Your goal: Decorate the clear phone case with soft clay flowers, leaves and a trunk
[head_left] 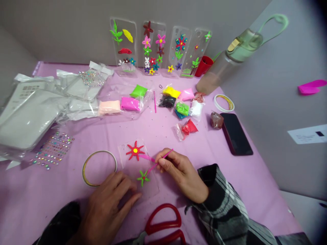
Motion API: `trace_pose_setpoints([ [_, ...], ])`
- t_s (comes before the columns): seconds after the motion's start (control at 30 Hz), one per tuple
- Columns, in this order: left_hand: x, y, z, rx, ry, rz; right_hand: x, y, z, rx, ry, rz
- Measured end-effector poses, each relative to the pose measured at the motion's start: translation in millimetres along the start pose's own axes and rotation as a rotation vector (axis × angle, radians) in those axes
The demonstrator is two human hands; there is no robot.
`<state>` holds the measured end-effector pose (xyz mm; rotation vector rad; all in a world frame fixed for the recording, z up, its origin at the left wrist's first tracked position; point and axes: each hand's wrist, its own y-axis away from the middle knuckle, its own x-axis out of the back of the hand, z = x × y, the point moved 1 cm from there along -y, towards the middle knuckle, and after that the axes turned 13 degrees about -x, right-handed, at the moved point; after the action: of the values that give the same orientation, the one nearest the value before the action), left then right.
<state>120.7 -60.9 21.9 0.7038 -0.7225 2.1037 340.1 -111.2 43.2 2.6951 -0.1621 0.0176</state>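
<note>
Right hand (182, 173) holds a pink stick (152, 168), perhaps touching a green flower (143, 178).

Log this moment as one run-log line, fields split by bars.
Right hand: grips thin pink stick, tip near green flower | Left hand: at edge of clear case, contact unclear | Red-handled scissors: near side of case
</note>
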Motion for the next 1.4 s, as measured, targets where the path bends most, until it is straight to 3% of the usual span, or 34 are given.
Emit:
trace_pose_setpoints([
  [0.13, 6.0, 0, -2, 0.055, -0.005, 0.077, -1, 3, -2, 0.039, 0.024, -0.019],
  [0.37, 4.7, -8, -4, -0.036, -0.062, 0.065, -4, 4, -3, 0.112, 0.104, -0.033],
  [1.4, 2.8, -18, 1, -0.124, -0.050, 0.061, -8, 4, -5, 0.146, 0.158, -0.051],
])
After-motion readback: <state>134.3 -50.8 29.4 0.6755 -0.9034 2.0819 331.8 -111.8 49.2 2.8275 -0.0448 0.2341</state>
